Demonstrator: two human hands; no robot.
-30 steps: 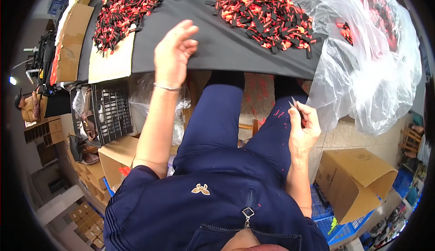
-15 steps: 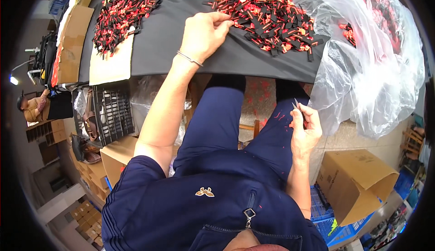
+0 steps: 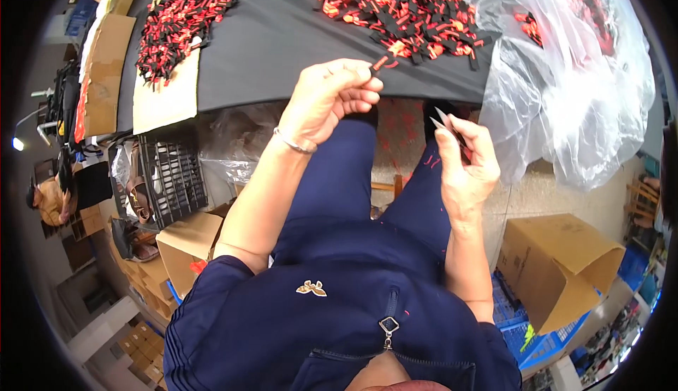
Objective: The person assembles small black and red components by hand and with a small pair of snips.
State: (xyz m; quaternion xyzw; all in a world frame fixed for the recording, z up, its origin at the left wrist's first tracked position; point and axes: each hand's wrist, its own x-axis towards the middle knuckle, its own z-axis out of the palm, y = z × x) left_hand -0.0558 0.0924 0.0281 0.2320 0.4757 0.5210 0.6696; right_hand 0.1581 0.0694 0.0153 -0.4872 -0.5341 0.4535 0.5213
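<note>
Pinched between thumb and fingertips, a small black fabric piece with a red strip point(image 3: 380, 64) sticks out of my left hand point(image 3: 323, 101), over the table's front edge. My right hand point(image 3: 469, 168) is closed round a pair of small thread snips point(image 3: 441, 120). Their two pointed blades stand apart and point up and left toward the piece, without touching it. Just beyond my hands lies a big heap of the same black and red pieces point(image 3: 406, 13) on the dark table cloth point(image 3: 272, 52).
A second heap of black and red pieces point(image 3: 187, 20) rests on a cardboard sheet point(image 3: 164, 108) at the left. Clear plastic bags point(image 3: 558, 108) drape over the right edge. Below stand a black crate point(image 3: 173, 182) and an open carton point(image 3: 558, 267). Another person point(image 3: 53, 200) sits far left.
My left hand has drawn back from the big heap toward me, with one piece in its fingers. My right hand has risen toward it, and the snips' blades are wider apart.
</note>
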